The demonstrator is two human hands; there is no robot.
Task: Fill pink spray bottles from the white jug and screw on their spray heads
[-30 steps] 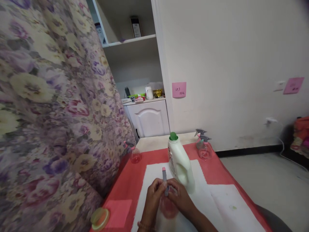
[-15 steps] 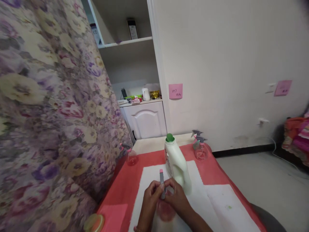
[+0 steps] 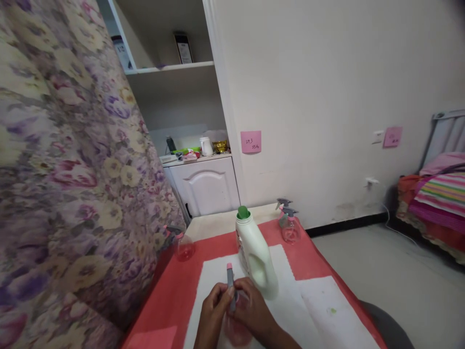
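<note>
Both hands are closed around the grey spray head of a clear spray bottle (image 3: 238,335), whose pink nozzle points away from me. My left hand (image 3: 214,310) pinches the side of the spray head with thumb and fingers. Pressed against its other side is my right hand (image 3: 256,312), which covers much of the neck. The round see-through body shows partly below the hands, over a white cloth (image 3: 209,276). Just beyond my right hand stands a pale green jug (image 3: 259,257) with an uncapped-looking mouth and a green spout inside.
Another spray bottle (image 3: 184,248) stands at the table's far left; two more, one a clear bottle (image 3: 291,231), stand at the far right. A red cloth (image 3: 156,300) covers the table. A floral curtain (image 3: 72,194) hangs close on the left, and a bed (image 3: 436,203) is at right.
The view has swung to the right, so the table and shelf sit further left and more of the bed shows. A round yellowish object at lower left has left view. Both hands keep their grip.
</note>
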